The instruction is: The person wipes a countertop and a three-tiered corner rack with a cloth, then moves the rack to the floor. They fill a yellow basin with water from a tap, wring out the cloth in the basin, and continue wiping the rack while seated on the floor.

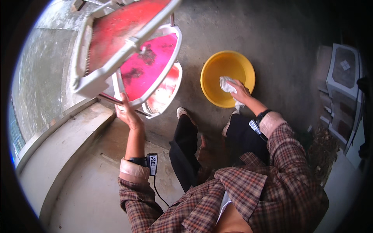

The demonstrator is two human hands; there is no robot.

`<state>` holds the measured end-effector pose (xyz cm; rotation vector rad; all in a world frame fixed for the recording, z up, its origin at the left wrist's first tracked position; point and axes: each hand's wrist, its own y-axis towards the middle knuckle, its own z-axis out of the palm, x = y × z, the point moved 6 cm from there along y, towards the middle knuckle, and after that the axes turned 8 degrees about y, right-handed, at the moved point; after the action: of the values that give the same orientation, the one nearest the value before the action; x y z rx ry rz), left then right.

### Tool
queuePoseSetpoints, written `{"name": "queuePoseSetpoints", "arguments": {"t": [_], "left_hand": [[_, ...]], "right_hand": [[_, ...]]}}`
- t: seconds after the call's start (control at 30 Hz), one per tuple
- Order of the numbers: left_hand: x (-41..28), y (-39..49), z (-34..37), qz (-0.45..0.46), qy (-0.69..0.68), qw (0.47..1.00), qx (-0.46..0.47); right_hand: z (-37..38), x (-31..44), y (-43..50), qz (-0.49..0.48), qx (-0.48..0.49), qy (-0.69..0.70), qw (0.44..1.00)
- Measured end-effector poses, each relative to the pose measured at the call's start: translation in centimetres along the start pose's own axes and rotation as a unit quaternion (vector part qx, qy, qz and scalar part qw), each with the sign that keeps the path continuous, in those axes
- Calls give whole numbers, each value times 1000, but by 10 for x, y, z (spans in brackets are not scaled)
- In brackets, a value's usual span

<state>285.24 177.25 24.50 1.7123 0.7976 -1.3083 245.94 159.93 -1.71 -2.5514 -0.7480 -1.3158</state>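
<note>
A tiered rack with white frames [172, 72] and stained red and pink panels [151, 65] stands at the upper left. My left hand [128, 115] grips the near end of a white frame, by a metal rod [109, 98]. My right hand [242, 91] holds a crumpled white cloth [227, 84] over a round yellow plastic basin [204, 84] on the floor. One end of the cloth hangs past the basin's near rim. Whether the basin holds water, I cannot tell.
A pale low ledge [67, 131] curves along the left. My shoes [182, 112] are near the basin on the concrete floor [276, 58]. At the far right stand a white-framed item [344, 67] and a heap of debris [322, 151].
</note>
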Motion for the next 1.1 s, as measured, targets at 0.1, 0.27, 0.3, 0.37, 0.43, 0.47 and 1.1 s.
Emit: {"name": "queuePoseSetpoints", "arguments": {"t": [0.1, 0.27, 0.3, 0.37, 0.43, 0.47, 1.1], "left_hand": [[-17, 10, -2, -25, 31, 999, -15], [-37, 54, 38, -41, 34, 998, 37], [-45, 68, 44, -26, 35, 998, 34], [-47, 83, 57, -20, 28, 998, 44], [-45, 115, 79, -34, 24, 995, 90], [-41, 132, 90, -35, 26, 996, 78], [-24, 205, 118, -29, 185, 982, -17]], "right_hand": [[5, -13, 5, 104, 56, -18, 993], [-5, -21, 46, 126, 53, -50, 989], [-4, -23, 58, 135, 46, -71, 987], [-6, -27, 80, 86, 57, -40, 994], [-2, -34, 103, 67, 86, -60, 992], [1, -40, 118, 63, 111, -92, 988], [8, -63, 198, 113, 153, -217, 957]]}}
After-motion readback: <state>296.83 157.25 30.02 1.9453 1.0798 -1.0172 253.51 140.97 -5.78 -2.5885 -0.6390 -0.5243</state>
